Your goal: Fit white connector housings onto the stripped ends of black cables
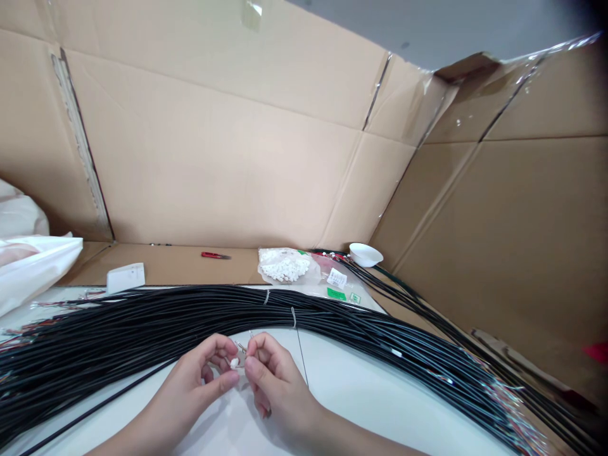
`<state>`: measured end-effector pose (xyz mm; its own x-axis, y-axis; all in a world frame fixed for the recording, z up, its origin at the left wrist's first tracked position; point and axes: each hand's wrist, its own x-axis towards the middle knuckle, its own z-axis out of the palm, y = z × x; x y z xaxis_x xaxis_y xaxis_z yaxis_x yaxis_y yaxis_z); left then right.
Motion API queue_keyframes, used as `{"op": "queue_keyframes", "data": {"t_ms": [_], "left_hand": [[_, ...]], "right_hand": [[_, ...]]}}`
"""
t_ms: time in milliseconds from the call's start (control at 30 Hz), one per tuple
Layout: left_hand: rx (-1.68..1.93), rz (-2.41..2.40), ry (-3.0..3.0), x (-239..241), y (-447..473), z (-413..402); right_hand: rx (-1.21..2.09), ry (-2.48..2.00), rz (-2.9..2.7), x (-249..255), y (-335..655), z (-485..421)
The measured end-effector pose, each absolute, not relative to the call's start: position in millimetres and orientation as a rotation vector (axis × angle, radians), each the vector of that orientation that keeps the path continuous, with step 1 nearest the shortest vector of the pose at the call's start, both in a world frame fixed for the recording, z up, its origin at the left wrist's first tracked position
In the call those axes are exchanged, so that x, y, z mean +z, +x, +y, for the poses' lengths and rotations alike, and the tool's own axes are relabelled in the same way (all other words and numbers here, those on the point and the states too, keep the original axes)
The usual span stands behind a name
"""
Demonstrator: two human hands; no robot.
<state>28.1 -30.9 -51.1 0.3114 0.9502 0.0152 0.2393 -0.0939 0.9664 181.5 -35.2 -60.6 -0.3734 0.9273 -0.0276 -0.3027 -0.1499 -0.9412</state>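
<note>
Two bare hands meet low in front of the camera, over the white table [361,380]. A small white connector [234,363] sits at the left hand [202,373], in the gap between thumb and forefinger. The right hand [280,380] pinches thin wires [242,347] between thumb and forefinger, just beside the connector. The fingers hide much of this and the parts are tiny, so I cannot tell whether the left hand truly grips the connector, or whether any wire is seated in it. Judging by what shows, this one piece is in hand and not finished. Behind the hands, a thick bundle of black cables [228,310] arches across the table, gathered by ties [293,318] near its middle. Bare coloured ends [510,411] fan out at its right, and more loose ends [19,339] show at the far left, so a good deal of the batch appears to be left. Beyond the bundle, a clear bag holds a heap of small white pieces [287,269], which suggests ample stock. More cables run along the right side, near a white bowl [365,254]. Red snips [216,256] lie on the cardboard farther back, apart from both hands.
</note>
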Motion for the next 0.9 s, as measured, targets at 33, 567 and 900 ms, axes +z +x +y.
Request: {"op": "queue_keyframes", "data": {"t_ms": [33, 567, 900], "left_hand": [[0.872, 1.116, 1.568, -49.0, 28.5, -31.4], [0.918, 1.028, 1.239, -45.2, 26.1, -30.7], [0.933, 0.967, 0.96, -48.5, 31.2, -36.8]], "right_hand": [[1.684, -0.819, -1.161, -60.8, 181.3, -35.1], [0.565, -1.096, -1.89, -49.9, 188.0, -44.8], [0.203, -1.011, -2.022, -53.5, 190.1, -46.3]]}}
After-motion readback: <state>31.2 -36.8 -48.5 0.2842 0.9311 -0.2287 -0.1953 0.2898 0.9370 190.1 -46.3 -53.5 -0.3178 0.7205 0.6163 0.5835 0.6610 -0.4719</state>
